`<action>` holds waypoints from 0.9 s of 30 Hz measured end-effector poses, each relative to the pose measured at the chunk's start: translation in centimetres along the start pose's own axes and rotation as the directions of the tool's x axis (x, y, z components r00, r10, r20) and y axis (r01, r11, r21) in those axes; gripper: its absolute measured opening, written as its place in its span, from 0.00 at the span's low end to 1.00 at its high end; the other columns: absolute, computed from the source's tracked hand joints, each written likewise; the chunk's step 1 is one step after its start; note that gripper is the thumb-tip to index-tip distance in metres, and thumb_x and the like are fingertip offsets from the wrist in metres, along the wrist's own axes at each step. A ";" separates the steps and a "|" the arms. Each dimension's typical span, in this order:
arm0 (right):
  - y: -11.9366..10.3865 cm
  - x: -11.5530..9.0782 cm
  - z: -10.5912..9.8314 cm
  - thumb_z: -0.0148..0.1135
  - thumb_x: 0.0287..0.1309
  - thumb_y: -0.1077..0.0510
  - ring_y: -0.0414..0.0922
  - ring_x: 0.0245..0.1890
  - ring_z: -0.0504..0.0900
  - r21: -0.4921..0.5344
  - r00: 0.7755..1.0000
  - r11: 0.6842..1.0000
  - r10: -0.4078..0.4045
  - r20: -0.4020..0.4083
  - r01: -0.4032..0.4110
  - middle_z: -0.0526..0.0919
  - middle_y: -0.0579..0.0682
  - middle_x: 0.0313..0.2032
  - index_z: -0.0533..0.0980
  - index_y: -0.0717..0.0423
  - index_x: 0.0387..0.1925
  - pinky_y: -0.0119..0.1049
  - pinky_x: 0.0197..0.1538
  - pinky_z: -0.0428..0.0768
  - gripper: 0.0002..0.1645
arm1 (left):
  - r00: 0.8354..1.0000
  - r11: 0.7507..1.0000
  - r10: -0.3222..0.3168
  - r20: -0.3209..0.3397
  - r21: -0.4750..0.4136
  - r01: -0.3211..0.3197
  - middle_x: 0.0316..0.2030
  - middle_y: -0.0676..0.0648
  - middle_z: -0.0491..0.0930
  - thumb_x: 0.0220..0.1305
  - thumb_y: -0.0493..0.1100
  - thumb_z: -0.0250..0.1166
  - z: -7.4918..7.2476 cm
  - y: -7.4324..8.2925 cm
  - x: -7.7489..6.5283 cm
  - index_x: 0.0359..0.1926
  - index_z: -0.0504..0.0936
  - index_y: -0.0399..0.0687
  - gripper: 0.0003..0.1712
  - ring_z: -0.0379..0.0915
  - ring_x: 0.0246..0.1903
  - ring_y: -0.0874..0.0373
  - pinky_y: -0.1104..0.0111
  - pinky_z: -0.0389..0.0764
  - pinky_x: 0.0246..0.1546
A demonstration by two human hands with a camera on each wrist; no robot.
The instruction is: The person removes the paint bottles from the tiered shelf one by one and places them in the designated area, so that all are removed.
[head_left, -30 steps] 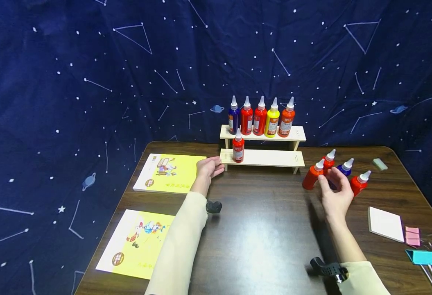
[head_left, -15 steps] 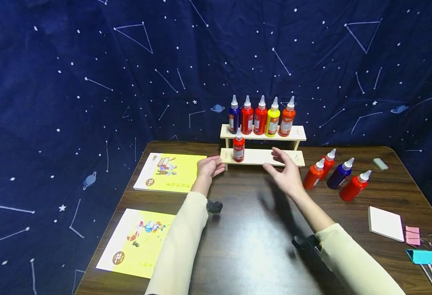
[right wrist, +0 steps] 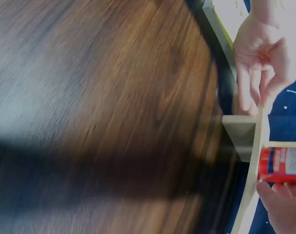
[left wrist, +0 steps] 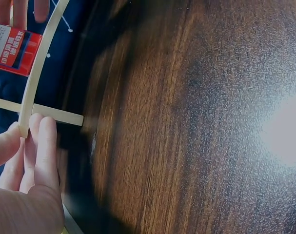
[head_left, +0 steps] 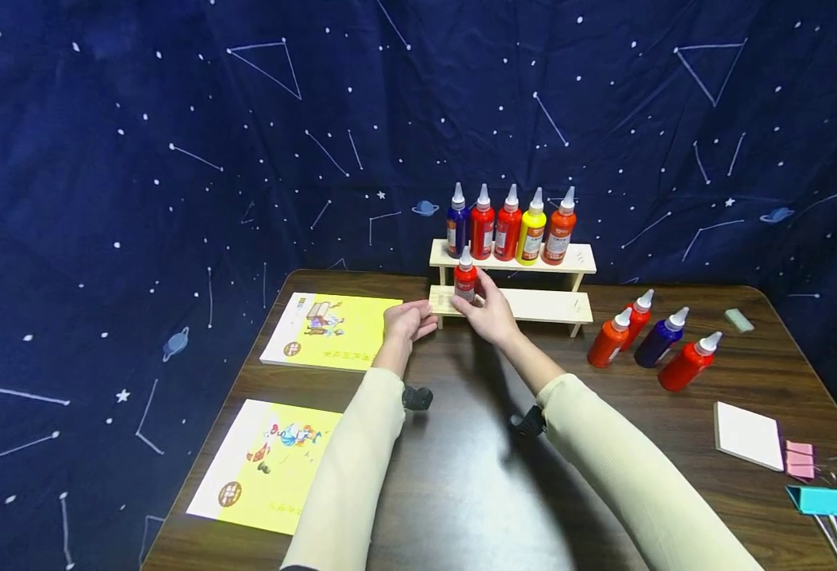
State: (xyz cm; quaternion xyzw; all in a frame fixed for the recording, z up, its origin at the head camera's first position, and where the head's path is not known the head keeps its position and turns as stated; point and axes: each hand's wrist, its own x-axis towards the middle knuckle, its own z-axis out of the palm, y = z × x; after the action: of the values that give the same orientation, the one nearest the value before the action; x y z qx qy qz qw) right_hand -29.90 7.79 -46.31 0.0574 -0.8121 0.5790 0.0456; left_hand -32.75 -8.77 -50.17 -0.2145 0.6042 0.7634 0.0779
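On the lower board of a two-tier wooden shelf (head_left: pixel 550 305) stands a red squeeze bottle (head_left: pixel 465 276) with a white pointed cap. My right hand (head_left: pixel 493 316) holds this bottle low down, thumb in front and fingers at its right side; the right wrist view has the thumb at the base of the bottle (right wrist: pixel 284 163). My left hand (head_left: pixel 405 322) pinches the left end of the lower board; in the left wrist view, thumb and fingertips lie on either side of the board (left wrist: pixel 36 78). The upper tier bears a row of dark blue, red, yellow (head_left: pixel 531 236) and orange-red bottles.
Several more bottles, including an orange one (head_left: pixel 609 339) and a dark blue one (head_left: pixel 661 339), stand right of the shelf. Two yellow booklets (head_left: pixel 350 329) lie at left. A white pad (head_left: pixel 748 436), pink clip (head_left: pixel 800 460), teal clip (head_left: pixel 816 500) and eraser (head_left: pixel 739 320) lie at right.
My right hand has moved left from the bottles on the table to the red bottle on the lower board and taken hold of it. The left hand has stayed at the shelf's end.
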 end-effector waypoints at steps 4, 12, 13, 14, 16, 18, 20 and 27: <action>-0.1 0.3 0.9 0.63 0.60 0.61 0.56 0.60 0.73 0.050 0.998 0.999 0.019 -0.067 -0.016 0.73 0.64 0.59 0.62 0.63 0.67 0.45 0.64 0.73 0.36 | 1.000 1.000 -0.001 0.007 -0.006 0.001 0.34 0.41 0.84 0.60 0.30 0.64 0.0 -0.1 0.1 0.49 0.82 0.33 0.15 0.81 0.22 0.60 0.68 0.87 0.31; 0.6 0.2 1.1 0.63 0.61 0.61 0.56 0.55 0.77 0.021 0.990 1.000 0.011 -0.141 -0.008 0.76 0.62 0.55 0.68 0.62 0.62 0.43 0.60 0.77 0.29 | 1.000 1.000 0.006 0.001 0.000 -0.006 0.32 0.42 0.84 0.60 0.29 0.64 -0.2 -0.1 0.2 0.48 0.82 0.34 0.15 0.82 0.24 0.59 0.67 0.87 0.33; 0.8 0.0 1.1 0.63 0.60 0.61 0.56 0.55 0.77 0.030 0.990 1.000 0.008 -0.143 -0.004 0.76 0.62 0.55 0.68 0.62 0.62 0.43 0.60 0.77 0.29 | 1.000 1.000 0.002 0.002 0.001 -0.002 0.31 0.43 0.84 0.60 0.29 0.64 -0.2 -0.1 0.2 0.48 0.82 0.34 0.15 0.82 0.24 0.59 0.67 0.87 0.33; 1.0 -0.2 1.0 0.64 0.60 0.61 0.56 0.55 0.77 0.043 0.990 0.999 0.004 -0.144 0.003 0.76 0.63 0.55 0.68 0.62 0.62 0.43 0.60 0.77 0.29 | 1.000 1.000 0.000 0.003 0.002 0.000 0.30 0.44 0.84 0.60 0.29 0.63 -0.2 0.0 0.2 0.49 0.82 0.34 0.15 0.82 0.24 0.59 0.67 0.87 0.33; 1.3 -0.6 0.9 0.63 0.60 0.61 0.57 0.54 0.77 0.073 0.989 0.997 -0.009 -0.148 0.020 0.76 0.63 0.54 0.68 0.63 0.62 0.44 0.60 0.77 0.29 | 1.000 1.000 -0.003 0.002 -0.001 0.003 0.30 0.44 0.83 0.60 0.29 0.63 -0.2 0.0 0.2 0.49 0.82 0.33 0.15 0.81 0.23 0.59 0.67 0.87 0.32; 1.6 -1.3 0.9 0.64 0.60 0.62 0.58 0.53 0.77 0.102 0.986 0.994 -0.024 -0.167 0.042 0.77 0.64 0.53 0.69 0.64 0.61 0.46 0.60 0.77 0.29 | 1.000 1.000 0.000 0.002 -0.002 0.000 0.31 0.42 0.84 0.60 0.29 0.63 -0.2 0.0 0.2 0.49 0.82 0.33 0.15 0.81 0.22 0.60 0.68 0.87 0.31; 2.0 -2.3 0.8 0.64 0.59 0.62 0.58 0.52 0.78 0.112 0.980 0.992 -0.033 -0.196 0.056 0.78 0.63 0.52 0.70 0.64 0.60 0.47 0.60 0.77 0.28 | 1.000 1.000 0.002 0.001 -0.004 -0.002 0.35 0.39 0.84 0.60 0.29 0.63 -0.2 0.1 0.2 0.49 0.82 0.33 0.15 0.81 0.21 0.60 0.68 0.87 0.31; 3.0 -7.4 -1.0 0.67 0.54 0.67 0.60 0.46 0.79 0.155 0.945 0.979 -0.078 -0.317 0.133 0.80 0.68 0.45 0.73 0.69 0.55 0.55 0.56 0.76 0.26 | 1.000 1.000 -0.008 0.004 -0.006 0.008 0.37 0.38 0.84 0.60 0.29 0.63 -0.2 0.2 0.2 0.49 0.82 0.33 0.15 0.81 0.21 0.60 0.68 0.87 0.32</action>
State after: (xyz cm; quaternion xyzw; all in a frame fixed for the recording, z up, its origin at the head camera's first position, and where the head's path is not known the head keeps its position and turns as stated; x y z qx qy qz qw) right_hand -23.00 10.03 -49.85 0.0132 -0.7368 0.6463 0.1981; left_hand -32.90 -9.00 -50.13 -0.2158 0.6009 0.7654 0.0813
